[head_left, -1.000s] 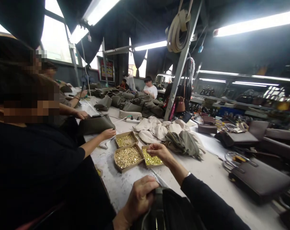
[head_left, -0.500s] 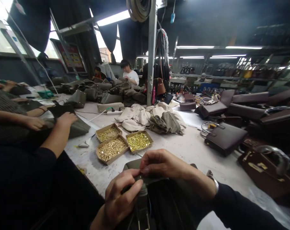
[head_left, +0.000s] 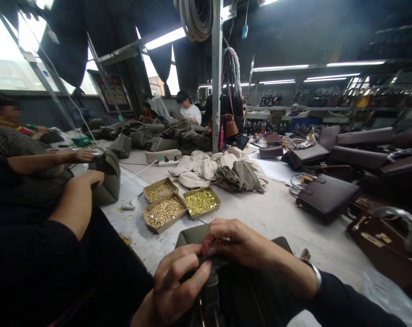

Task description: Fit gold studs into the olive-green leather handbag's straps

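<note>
An olive-green bag [head_left: 188, 235] with a dark interior lies in front of me at the table's near edge. My left hand [head_left: 180, 281] is closed, pinching the bag's edge beside a strap [head_left: 211, 290] with gold-coloured metal near its lower end. Right above it, my right hand [head_left: 238, 243] is closed in a pinch, its fingertips touching the same spot. Whatever lies between those fingertips is too small and covered to make out.
Beyond the bag stand three cardboard trays [head_left: 171, 223] of small gold-coloured metal pieces. Cream and olive cloth [head_left: 199, 168] lies behind them. Dark brown handbags [head_left: 328, 195] crowd the right. At left, a co-worker's hands [head_left: 95, 177] handle another olive bag [head_left: 112, 181]. A metal post [head_left: 216, 91] rises mid-table.
The view has shifted slightly left. Both my hands keep their pinch at the bag's edge. The co-worker's olive bag now stands upright rather than lying flat.
</note>
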